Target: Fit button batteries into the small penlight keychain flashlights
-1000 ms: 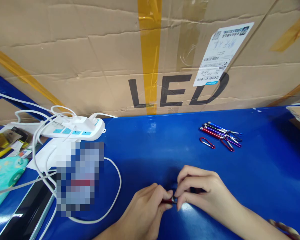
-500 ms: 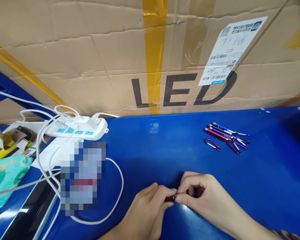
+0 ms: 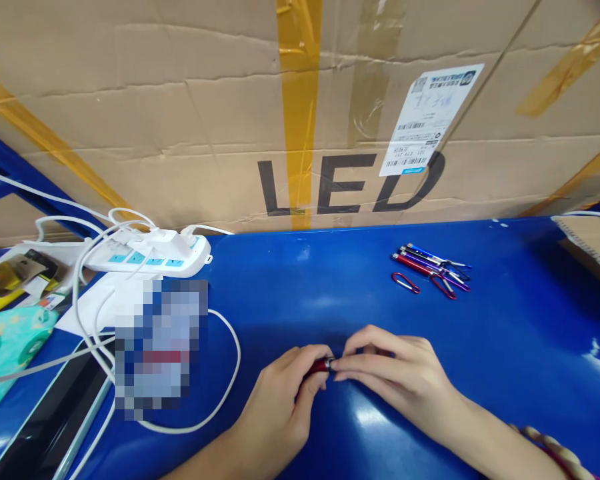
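Note:
A short red metal cylinder with a silver end, like a penlight (image 3: pixel 321 365), pokes out of my left hand (image 3: pixel 283 400), whose fingers and thumb are wrapped round it. Most of its body is hidden in the palm. From the other side, my right hand (image 3: pixel 400 373) meets the silver end with fingertips pinched together; anything tiny between them cannot be made out. Beyond the hands, several slim penlights (image 3: pixel 420 265) in red, purple, black and blue lie side by side, with carabiner clips at their ends. A loose red carabiner (image 3: pixel 405 283) lies just left of them.
A large cardboard box (image 3: pixel 205 133) walls off the back of the blue table (image 3: pixel 290 287). On the left are a white power strip (image 3: pixel 190 260), looped white cables (image 3: pixel 237 360), a blurred-out item (image 3: pixel 163 357) and a dark glossy panel (image 3: pixel 60 413). Another carton (image 3: pixel 593 233) stands at right.
Both hands have moved slightly up and left in view, still together at the penlight. My right hand's fingers are straighter, and more of the red barrel shows. The camera view has shifted a little.

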`<state>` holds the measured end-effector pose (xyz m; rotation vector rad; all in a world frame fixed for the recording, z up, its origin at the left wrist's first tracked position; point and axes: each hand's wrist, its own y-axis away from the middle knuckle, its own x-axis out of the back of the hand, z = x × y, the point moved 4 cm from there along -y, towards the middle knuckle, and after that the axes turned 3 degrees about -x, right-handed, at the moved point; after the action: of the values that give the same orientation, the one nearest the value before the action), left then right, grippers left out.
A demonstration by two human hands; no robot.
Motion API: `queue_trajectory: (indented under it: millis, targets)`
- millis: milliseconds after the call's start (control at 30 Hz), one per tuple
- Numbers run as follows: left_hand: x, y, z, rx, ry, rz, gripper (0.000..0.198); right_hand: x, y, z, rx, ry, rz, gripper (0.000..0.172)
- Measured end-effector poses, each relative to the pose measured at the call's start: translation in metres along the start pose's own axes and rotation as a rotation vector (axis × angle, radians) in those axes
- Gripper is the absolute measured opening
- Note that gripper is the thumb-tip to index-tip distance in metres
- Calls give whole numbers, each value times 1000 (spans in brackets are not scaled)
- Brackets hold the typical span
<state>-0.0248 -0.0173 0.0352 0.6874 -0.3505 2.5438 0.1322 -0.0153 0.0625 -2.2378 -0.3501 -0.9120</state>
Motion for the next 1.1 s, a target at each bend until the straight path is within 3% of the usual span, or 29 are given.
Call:
queue_trajectory:
  millis: [300,533,767,900,1100]
  targets:
    - [-4,3,5,-102,-110,-8,22,4,0,-1,-5,-49,23,17]
    - [-9,5,0,-54,-14,-6,16,-14,-1,18,-501,-368,-44,21]
    - [-10,8,1,-139,-48,22,17,-19,2,21,-783,-527,-211,15]
    - [-9,8,5,-191,-110,32,18,-21,5,23,-840,-594,-275,9]
    - [-5,3,4,-200,-166,16,17,-23,4,26,-777,-512,-255,12]
